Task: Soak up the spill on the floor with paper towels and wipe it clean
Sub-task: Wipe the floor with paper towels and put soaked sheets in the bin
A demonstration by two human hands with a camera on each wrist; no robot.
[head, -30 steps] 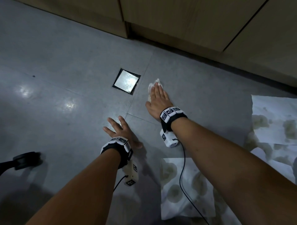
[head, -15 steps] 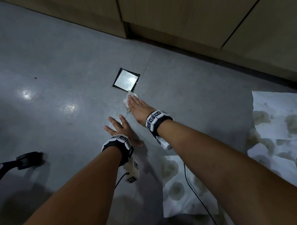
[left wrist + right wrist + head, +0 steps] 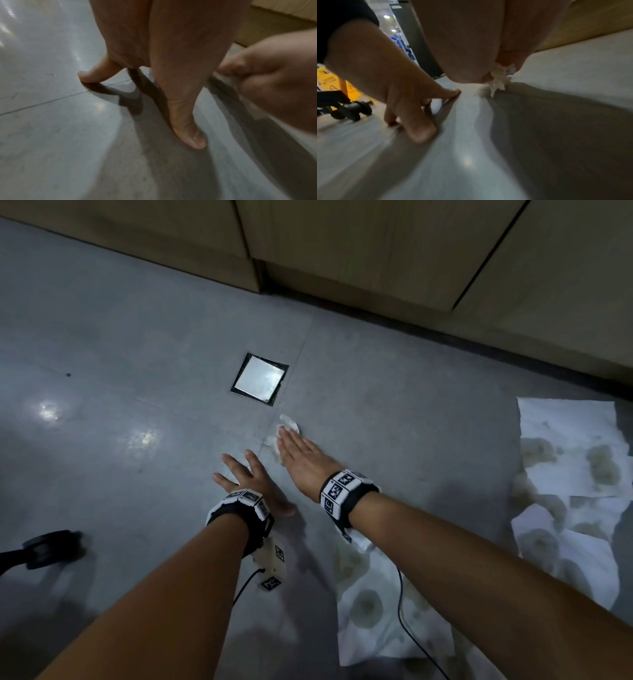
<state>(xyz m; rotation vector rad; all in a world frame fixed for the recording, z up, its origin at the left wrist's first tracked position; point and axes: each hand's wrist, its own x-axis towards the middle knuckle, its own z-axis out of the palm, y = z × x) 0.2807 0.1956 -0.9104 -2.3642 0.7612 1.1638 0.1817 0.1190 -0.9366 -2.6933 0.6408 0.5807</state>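
Note:
My right hand (image 3: 298,454) lies flat, fingers straight, pressing a small crumpled white paper towel (image 3: 287,426) onto the grey floor just below the square floor drain (image 3: 259,378). In the right wrist view the towel (image 3: 499,79) bunches out from under my fingers. My left hand (image 3: 245,476) rests flat on the floor beside it, fingers spread and holding nothing. The left wrist view shows its thumb (image 3: 190,129) and fingertips touching the tile. No wet patch is plainly visible on the floor around the towel.
Stained, soaked paper towel sheets lie spread at the right (image 3: 575,460) and under my right forearm (image 3: 373,611). Wooden cabinets (image 3: 359,244) run along the far side. A black chair caster (image 3: 51,546) stands at the left, with a yellow floor sign (image 3: 329,79) behind it.
My right hand slid the crumpled towel left and toward me, from right of the drain to just below it. The left hand stayed planted.

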